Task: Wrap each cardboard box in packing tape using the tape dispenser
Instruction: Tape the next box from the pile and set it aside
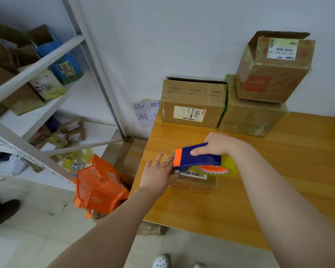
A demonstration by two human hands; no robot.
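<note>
near the counter (278, 171) left edge, small flat cardboard box (193, 180) mid-taping. right hand (219, 145) grips tape dispenser (197, 158) on top; left hand (159, 174) flat, steadying the box. next: likely pull dispenser across, then cut.

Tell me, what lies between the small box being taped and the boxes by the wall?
Only bare wooden table, in the head view, between the small box and the wall boxes; the right hand holding the tape dispenser reaches over it.

The head-worn wide-angle camera looks steeply down, close over the table (298, 142) corner.
</note>
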